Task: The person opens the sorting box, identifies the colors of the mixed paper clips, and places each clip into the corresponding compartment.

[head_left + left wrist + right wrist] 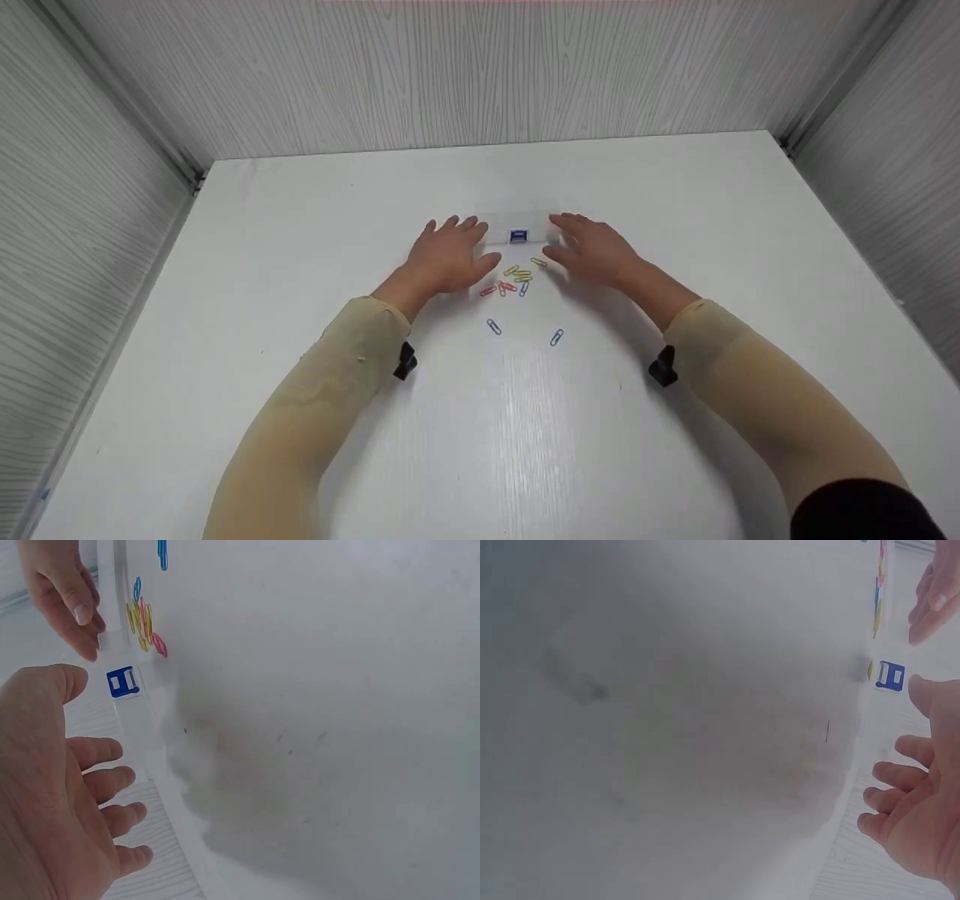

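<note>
A clear, flat plastic case with a blue label or latch on its near side lies on the white table. My left hand is at the case's left end, fingers spread and thumb toward the middle. At the right end is my right hand, its fingers extended too. Whether either hand touches the case cannot be told. Nearer than the case lies a loose cluster of yellow paper clips, red paper clips and a blue paper clip.
Two separate blue paper clips, one on the left and one on the right, lie closer to me than the cluster. Wood-grain panels wall the table at the back and both sides.
</note>
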### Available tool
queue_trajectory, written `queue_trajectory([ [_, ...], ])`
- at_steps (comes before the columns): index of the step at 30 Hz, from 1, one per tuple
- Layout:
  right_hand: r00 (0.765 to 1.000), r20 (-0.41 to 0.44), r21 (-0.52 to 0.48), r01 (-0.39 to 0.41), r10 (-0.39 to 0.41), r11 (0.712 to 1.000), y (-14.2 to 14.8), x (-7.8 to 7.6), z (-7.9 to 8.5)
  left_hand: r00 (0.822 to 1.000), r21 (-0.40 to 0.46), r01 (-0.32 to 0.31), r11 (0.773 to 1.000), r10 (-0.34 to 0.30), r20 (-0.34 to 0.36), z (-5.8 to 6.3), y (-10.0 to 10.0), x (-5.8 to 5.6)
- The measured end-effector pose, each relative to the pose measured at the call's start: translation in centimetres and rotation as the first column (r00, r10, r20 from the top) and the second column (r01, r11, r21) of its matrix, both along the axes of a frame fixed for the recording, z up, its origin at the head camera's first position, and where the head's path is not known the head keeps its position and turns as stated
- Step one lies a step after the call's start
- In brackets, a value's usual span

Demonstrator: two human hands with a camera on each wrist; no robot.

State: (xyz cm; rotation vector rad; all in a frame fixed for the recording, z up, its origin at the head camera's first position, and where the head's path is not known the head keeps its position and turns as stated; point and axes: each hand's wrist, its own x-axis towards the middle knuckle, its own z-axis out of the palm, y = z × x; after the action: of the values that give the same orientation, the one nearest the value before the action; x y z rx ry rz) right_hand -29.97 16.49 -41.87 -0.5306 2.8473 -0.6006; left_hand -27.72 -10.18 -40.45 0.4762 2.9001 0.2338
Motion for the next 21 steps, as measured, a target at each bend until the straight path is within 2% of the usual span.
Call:
queue_trajectory([
  [6, 0.994, -0.042, -0.161, 0.093, -0.101, 0.983, 0.8, -1.1, -0.2, 0.997, 0.054, 0.011, 0.998, -0.007, -0.075, 0.0, 0.9, -0.4],
  [9, 0.991, -0.032, -0.231, 0.119, -0.130, 0.966, 1.1, -1.9, -0.4, 0.993, 0.087, 0.025, 0.996, -0.014, -0.119, -0.2, 1.4, -0.8],
  [16, 0.991, 0.050, -0.304, 0.130, -0.121, 0.944, 1.5, -3.7, -1.3, 0.977, 0.174, 0.043, 0.984, -0.005, -0.213, -1.1, 2.6, -1.9],
  [21, 0.988, 0.126, -0.334, 0.131, -0.093, 0.933, 1.5, -4.5, -1.6, 0.977, 0.278, 0.059, 0.959, 0.002, -0.214, -1.4, 2.9, -2.4],
])
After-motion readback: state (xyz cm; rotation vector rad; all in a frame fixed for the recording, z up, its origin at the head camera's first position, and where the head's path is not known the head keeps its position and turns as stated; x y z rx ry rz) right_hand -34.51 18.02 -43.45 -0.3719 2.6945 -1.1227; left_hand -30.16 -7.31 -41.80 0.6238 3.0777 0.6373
